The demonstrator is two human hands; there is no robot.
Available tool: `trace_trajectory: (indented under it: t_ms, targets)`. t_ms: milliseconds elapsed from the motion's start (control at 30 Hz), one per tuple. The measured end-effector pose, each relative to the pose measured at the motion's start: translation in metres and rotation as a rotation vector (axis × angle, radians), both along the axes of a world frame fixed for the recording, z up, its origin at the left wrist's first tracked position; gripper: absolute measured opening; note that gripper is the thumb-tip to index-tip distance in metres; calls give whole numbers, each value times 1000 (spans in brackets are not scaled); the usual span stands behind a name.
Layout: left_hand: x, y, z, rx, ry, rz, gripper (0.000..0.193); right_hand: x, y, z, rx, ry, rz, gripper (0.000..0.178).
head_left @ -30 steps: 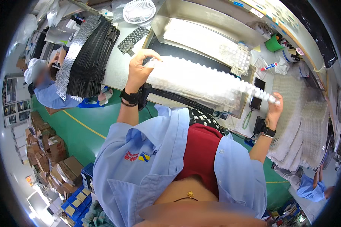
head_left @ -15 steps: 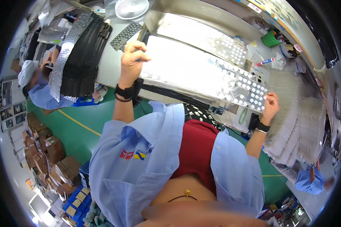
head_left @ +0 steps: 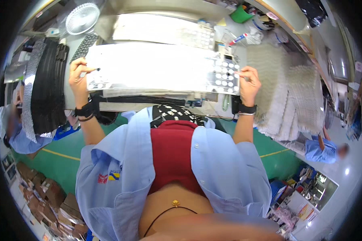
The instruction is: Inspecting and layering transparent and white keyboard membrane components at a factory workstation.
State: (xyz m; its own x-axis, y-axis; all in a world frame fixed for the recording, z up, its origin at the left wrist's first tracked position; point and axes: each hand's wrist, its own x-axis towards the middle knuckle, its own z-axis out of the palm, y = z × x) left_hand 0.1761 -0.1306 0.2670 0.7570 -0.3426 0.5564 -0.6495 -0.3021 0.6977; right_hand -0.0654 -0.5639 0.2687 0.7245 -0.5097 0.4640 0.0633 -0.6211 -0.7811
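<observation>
Left hand [head_left: 79,76] and right hand [head_left: 249,81], fingers clamped on opposite ends of round-spotted clear plastic sheet [head_left: 157,69], upper centre of frame; I'd hold it level, untwisted.

There is one left hand [head_left: 80,78], one right hand [head_left: 249,82] and one long clear panel [head_left: 153,67]. I count two black wristbands [head_left: 247,109], one marker pen [head_left: 238,39], one green tub [head_left: 241,15], two other people [head_left: 319,150] and maybe one white fan [head_left: 82,19].
</observation>
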Motion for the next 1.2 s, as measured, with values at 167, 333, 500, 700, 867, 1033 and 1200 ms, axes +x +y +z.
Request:
trace_trajectory:
  t_ms: [167,333,500,700,867,1033,1200]
  targets:
    - [9,9,-17,-61,112,-6,15,3,7,8,-36,-6,46,17]
    - [15,20,-24,-41,78,7,15,9,16,21,-74,-26,81,16]
    - [23,26,-45,-47,126,22,15,11,25,34,-192,-40,123,17]
    - [32,24,-60,-19,315,-65,8,18,19,26,-125,34,181,14]
    - [50,-18,-47,50,618,-122,8,34,-18,-46,418,112,157,15]
    - [101,-73,-57,14,518,-69,19,78,-39,-82,528,273,105,44]
    - [142,-102,-86,405,254,220,36,119,-52,-123,510,344,36,52]
